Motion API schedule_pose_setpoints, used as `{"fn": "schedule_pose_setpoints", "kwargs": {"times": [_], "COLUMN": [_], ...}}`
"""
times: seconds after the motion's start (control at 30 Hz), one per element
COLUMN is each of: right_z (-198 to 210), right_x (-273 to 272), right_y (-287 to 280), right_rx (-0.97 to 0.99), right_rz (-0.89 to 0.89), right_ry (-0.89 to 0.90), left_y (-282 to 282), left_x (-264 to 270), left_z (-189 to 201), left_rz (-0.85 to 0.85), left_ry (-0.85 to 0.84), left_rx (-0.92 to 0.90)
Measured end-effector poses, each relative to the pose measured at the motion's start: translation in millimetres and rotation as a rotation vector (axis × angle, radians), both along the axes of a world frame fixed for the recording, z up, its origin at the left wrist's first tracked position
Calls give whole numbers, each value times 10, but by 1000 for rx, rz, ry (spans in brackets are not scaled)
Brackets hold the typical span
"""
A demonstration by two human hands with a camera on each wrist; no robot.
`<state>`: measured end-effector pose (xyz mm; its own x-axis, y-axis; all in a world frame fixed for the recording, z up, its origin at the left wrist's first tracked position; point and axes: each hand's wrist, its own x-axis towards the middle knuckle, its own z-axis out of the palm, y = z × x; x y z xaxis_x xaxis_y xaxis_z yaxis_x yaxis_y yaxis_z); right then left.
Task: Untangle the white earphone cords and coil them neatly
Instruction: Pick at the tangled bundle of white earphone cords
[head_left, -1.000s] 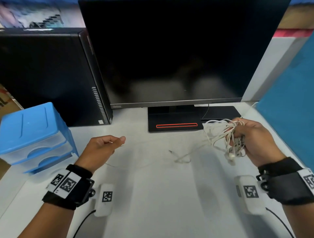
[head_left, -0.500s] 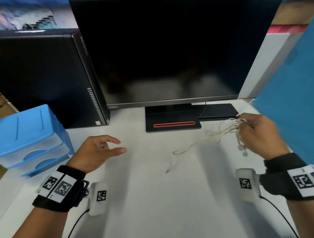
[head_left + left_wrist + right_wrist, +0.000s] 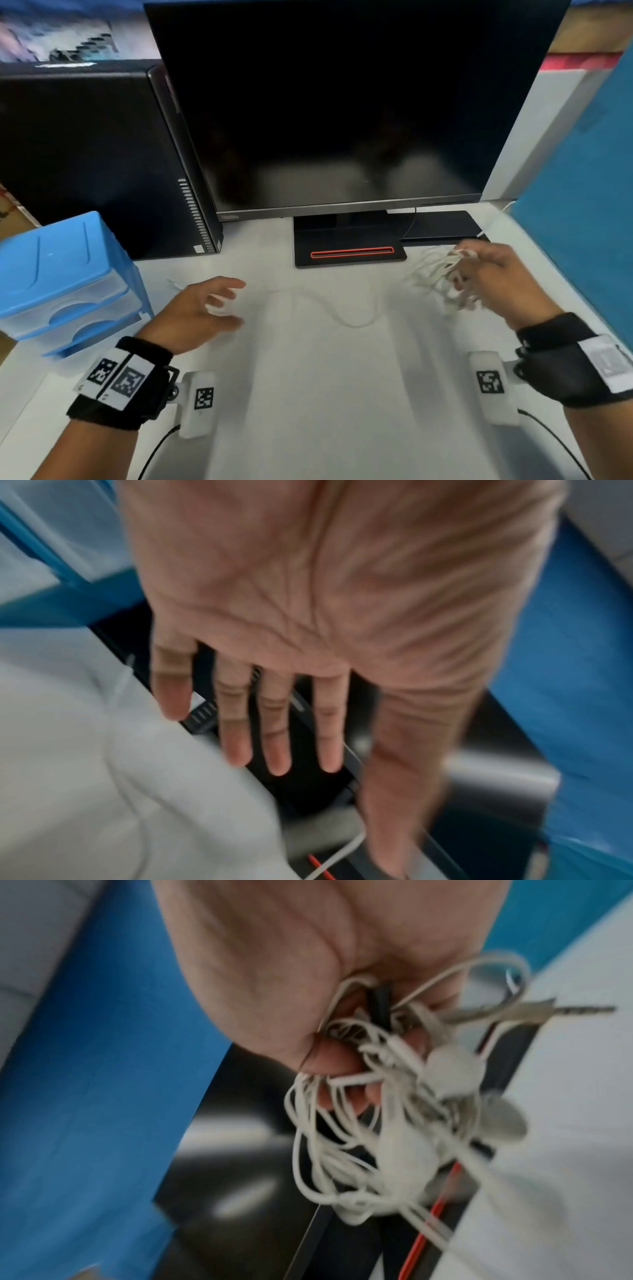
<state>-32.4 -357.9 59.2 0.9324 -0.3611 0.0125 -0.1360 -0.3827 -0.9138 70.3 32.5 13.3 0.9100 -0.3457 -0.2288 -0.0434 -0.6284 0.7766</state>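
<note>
Untangling barely begun, by my reading: right hand [image 3: 503, 284] grips a knotted bundle of white earphone cords [image 3: 377, 1123], earbuds and a plug jumbled in, held just above the counter [image 3: 325, 394] near the monitor stand [image 3: 349, 253]. One freed strand [image 3: 342, 315] trails left across the counter. Left hand [image 3: 195, 315] hovers spread, fingers [image 3: 236, 723] straight, holding nothing. Coiling not started. White counter; dark monitor [image 3: 342, 102] and black computer tower [image 3: 96, 154] behind, blue drawer box [image 3: 65, 274] left, blue partition [image 3: 589, 205] right.
</note>
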Motion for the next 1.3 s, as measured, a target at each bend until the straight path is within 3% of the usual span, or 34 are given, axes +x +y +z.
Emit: {"fn": "schedule_pose_setpoints", "kwargs": {"times": [0.1,0.23,0.37,0.53,0.7,0.8,0.97,1.17,1.3], "right_z": [-98,-179,-230,-367,-537,-593,-571,-425,-499], "right_x": [13,-36,-75,-67,-81,-87,-104,-241,-279], "right_y": [289,524,657,705,762,802,870,1047,1124], "right_rx": [81,202,314,72,-115,-123,-87,-4,-94], "right_rz": [253,548,670,584,558,451,217,477,491], "right_ry": [16,49,58,-49,26,37,-113,-121,-107], "left_y": [-297,-730,-990,-1074,-1125,-1122,-1092,-1092,-1102], "left_x": [-200,-478,-692,-772,-800,-778,-721,-690,-699], "left_z": [117,150,-3,-143,-177,-189,-184,-102,-27], "left_rz": [-175,-172,-276,-244,-122,-43,139,273,268], "left_ry": [-70,-19,83,256,390,463,573,713,773], "left_rx": [-142,-577,-675,-643,-660,-694,-818,-1069,-1207]}}
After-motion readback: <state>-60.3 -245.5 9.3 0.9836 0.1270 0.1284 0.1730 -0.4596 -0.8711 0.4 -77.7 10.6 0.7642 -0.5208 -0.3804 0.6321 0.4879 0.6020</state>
